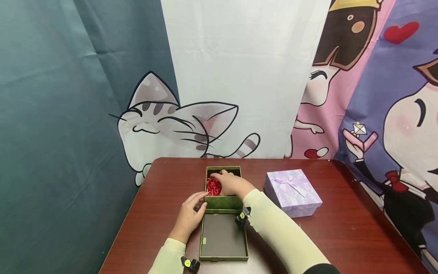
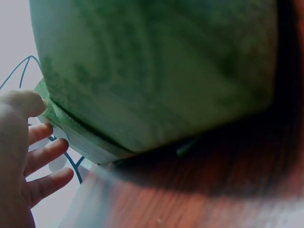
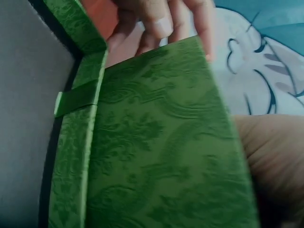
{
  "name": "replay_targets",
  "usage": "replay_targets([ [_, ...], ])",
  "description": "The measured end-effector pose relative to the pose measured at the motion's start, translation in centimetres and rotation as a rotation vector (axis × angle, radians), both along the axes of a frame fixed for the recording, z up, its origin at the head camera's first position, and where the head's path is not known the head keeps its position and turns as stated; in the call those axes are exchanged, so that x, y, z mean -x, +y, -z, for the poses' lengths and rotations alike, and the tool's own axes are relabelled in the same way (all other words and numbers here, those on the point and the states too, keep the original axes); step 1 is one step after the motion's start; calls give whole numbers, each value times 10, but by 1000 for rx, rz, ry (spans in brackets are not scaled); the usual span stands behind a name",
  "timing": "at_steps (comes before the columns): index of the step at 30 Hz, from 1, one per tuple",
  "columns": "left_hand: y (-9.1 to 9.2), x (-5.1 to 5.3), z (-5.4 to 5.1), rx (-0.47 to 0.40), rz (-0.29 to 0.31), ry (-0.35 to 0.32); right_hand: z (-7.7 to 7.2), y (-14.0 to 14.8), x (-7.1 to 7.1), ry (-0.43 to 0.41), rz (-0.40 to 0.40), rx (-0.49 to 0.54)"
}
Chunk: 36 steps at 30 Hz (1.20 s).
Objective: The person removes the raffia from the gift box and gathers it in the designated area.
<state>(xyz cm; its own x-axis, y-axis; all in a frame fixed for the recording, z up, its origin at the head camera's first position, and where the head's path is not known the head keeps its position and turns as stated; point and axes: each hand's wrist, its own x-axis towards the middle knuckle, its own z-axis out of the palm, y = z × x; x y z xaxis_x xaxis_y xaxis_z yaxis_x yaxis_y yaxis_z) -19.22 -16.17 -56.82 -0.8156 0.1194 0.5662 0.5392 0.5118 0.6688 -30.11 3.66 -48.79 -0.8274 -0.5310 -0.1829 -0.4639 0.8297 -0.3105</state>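
An open green box (image 1: 223,203) with an embossed pattern stands on the table, and red shredded paper (image 1: 213,187) lies inside it. Its grey-lined lid (image 1: 224,236) lies folded out toward me. My right hand (image 1: 233,184) reaches down into the box beside the red paper. In the right wrist view, the box wall (image 3: 166,137) hides the fingers of the right hand (image 3: 280,156), so their hold is not visible. At the near left corner, my left hand (image 1: 189,214) touches the box, its fingers loosely extended and spread in the left wrist view.
To the right stands a closed lilac gift box (image 1: 292,190) with a bow on top. The reddish-brown table (image 1: 164,182) ends at a printed curtain (image 1: 246,76) at the back. A small wrist camera (image 1: 190,264) sits on the left sleeve.
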Motion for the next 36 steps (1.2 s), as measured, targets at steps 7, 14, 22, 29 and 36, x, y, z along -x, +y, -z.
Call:
replay_targets([
  [7,3,-3,-1,-12,5,-48,16,-6,2,-85,13,-77],
  [14,4,-2,-1,-16,6,-10,17,-9,5,-50,-45,-110],
  [22,3,0,-1,-2,4,20,16,-7,9,-59,-92,20],
  [29,2,1,-1,-5,5,18,18,-7,13,16,-130,75],
  [36,1,1,-1,-14,0,-4,9,-2,16,38,-142,141],
])
